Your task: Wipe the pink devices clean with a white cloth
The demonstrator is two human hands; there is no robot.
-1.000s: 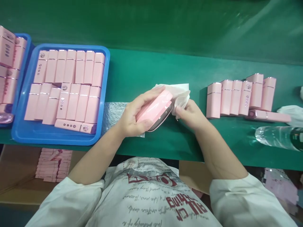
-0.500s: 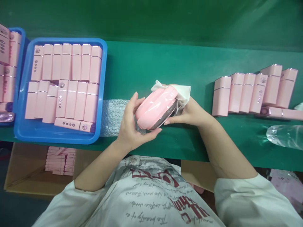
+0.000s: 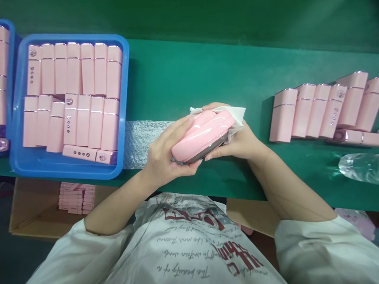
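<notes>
Above the green desk (image 3: 189,79), the left hand (image 3: 161,157) is clamping its fingers around one end of the glossy pink device (image 3: 201,136), while the fingers of the right hand (image 3: 244,142) are closing on the white cloth (image 3: 237,114) and pressing it against the other end. This one piece is being handled and is not yet set down. To the left, the blue tray (image 3: 126,102) is holding two rows of pink cases (image 3: 74,71), with another lying along their near side; to the right, more pink units (image 3: 284,116) are standing or leaning on the desk. Which group is already dealt with and which is still waiting, the view isn't showing.
</notes>
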